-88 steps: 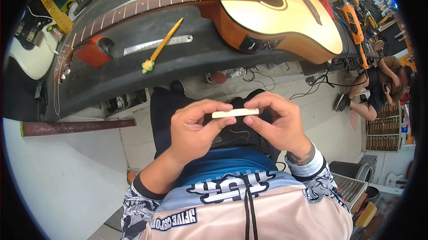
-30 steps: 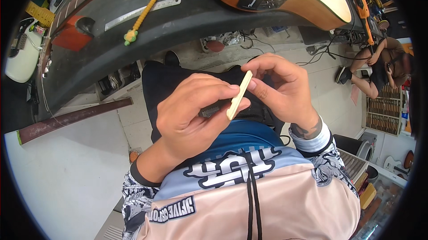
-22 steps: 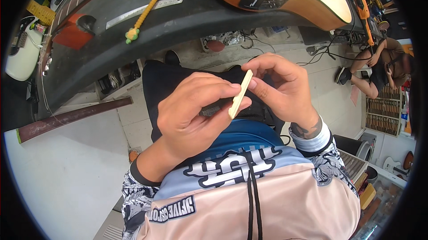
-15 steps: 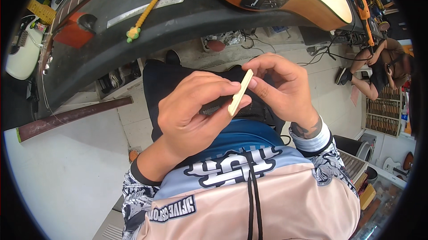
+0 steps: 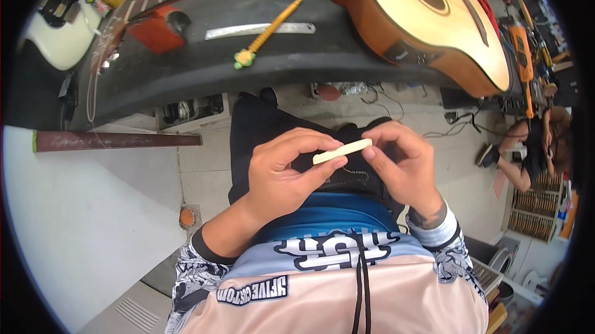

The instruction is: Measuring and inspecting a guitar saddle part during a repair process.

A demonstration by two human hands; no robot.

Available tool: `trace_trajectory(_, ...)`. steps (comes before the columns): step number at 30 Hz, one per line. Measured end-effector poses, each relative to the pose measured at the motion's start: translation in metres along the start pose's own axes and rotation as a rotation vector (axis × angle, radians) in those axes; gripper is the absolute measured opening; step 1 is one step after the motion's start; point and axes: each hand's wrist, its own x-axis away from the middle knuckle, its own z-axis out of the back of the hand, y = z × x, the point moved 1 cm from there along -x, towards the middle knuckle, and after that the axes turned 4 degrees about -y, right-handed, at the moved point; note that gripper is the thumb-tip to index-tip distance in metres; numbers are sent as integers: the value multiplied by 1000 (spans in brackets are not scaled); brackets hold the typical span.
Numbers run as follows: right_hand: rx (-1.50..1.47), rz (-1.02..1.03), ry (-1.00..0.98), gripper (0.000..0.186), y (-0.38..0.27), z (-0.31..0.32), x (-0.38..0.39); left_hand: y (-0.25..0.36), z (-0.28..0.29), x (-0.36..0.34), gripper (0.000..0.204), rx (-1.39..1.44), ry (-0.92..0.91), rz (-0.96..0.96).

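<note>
A slim cream-coloured guitar saddle (image 5: 343, 151) is held in front of my lap, its right end tilted slightly up. My left hand (image 5: 280, 166) pinches its left part, fingers above and thumb below. At the other end, the thumb and forefinger of my right hand (image 5: 408, 163) close on the tip. Beyond my hands, an acoustic guitar (image 5: 396, 14) lies across the dark bench, its neck stretching left. Thin strings hang loose from its headstock (image 5: 105, 55).
On the black bench (image 5: 204, 86) are a steel ruler (image 5: 217, 32), a yellow stick with a green-and-yellow head (image 5: 273, 29) and an orange neck rest (image 5: 155, 30). A pale guitar body (image 5: 62, 42) is at far left. Another person (image 5: 527, 148) sits at right near cables (image 5: 455, 124).
The saddle has turned from steeply upright to nearly level, with both hands still on it. My view has shifted, so more of the guitar shows.
</note>
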Motion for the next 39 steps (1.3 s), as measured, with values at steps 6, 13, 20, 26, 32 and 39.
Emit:
trace_trajectory(6, 42, 83, -111, 15, -4, -19, -12, -2, 14, 12, 25, 49, 112, 2)
trace_trajectory(13, 105, 165, -208, 11, -11, -37, -36, -5, 26, 32, 24, 199, 197, 152)
trace_trajectory(20, 286, 433, -312, 15, -26, -61, -90, -1, 50, 53, 21, 68, 229, 407)
trace_trajectory(26, 692, 523, -145, 18, -24, -93, -191, -11, 71, 78, 21, 268, 376, 549)
trace_trajectory(32, 817, 353, -334, 27, -26, -120, -229, -14, 78, 90, 22, 449, 517, 623)
trace_trajectory(39, 741, 339, -328, 19, -20, -126, -235, -13, 82, 93, 28, 459, 555, 597)
